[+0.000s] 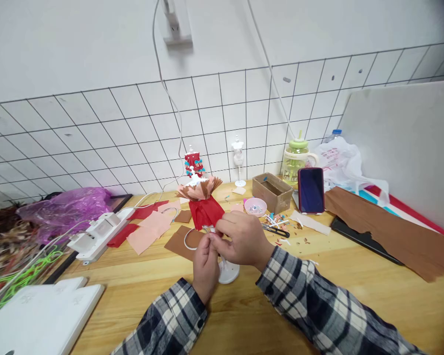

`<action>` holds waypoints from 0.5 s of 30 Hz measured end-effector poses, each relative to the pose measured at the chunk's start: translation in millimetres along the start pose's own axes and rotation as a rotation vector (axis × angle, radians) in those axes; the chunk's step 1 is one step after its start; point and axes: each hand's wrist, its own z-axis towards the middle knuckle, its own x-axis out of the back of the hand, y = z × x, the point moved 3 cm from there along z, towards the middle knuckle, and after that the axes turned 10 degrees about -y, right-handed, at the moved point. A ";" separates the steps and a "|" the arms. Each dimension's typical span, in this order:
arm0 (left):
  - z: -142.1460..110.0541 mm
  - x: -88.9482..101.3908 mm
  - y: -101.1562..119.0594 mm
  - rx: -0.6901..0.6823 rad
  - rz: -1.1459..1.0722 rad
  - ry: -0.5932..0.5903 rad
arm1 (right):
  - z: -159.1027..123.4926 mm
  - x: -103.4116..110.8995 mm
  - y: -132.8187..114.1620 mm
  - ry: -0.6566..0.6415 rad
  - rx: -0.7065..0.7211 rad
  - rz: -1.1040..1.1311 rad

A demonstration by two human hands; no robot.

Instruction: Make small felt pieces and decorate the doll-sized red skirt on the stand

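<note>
The red-skirted dress form stands on the worktop, its long axis leaning up and leftward from the white round base (possibly lens stretch). Left of that base, the left hand meets the right hand, above it and nearer the skirt; both hands' fingers pinch closed, contents hidden.

The sleeves are black, white plaid.
</note>
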 end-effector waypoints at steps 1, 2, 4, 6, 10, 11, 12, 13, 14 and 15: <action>-0.7 -0.5 -0.9 0.008 -0.008 -0.017 | -0.2 3.3 0.6 0.040 0.009 0.017; -1.6 -1.3 -1.5 0.022 -0.019 -0.041 | -0.3 7.5 1.9 0.086 -0.001 0.031; -3.5 -4.1 -2.0 0.058 -0.058 -0.110 | -0.1 16.9 6.8 0.171 -0.065 0.068; -5.1 -7.0 -1.9 0.088 -0.113 -0.173 | 0.4 25.2 13.9 0.233 -0.163 0.124; -5.2 -8.8 -0.7 0.126 -0.151 -0.204 | 2.8 31.3 25.1 0.226 -0.309 0.222; -4.7 -8.7 -0.2 0.131 -0.141 -0.207 | 3.7 30.5 25.8 0.193 -0.324 0.232; -4.2 -8.6 0.3 0.132 -0.125 -0.211 | 4.5 29.3 25.6 0.156 -0.336 0.235; -3.7 -8.3 0.9 0.130 -0.107 -0.213 | 5.2 27.9 24.9 0.121 -0.352 0.230; -3.4 -8.0 1.5 0.125 -0.088 -0.215 | 5.5 26.7 23.7 0.097 -0.371 0.221; -3.2 -7.8 1.9 0.119 -0.068 -0.216 | 5.7 26.0 22.3 0.087 -0.391 0.210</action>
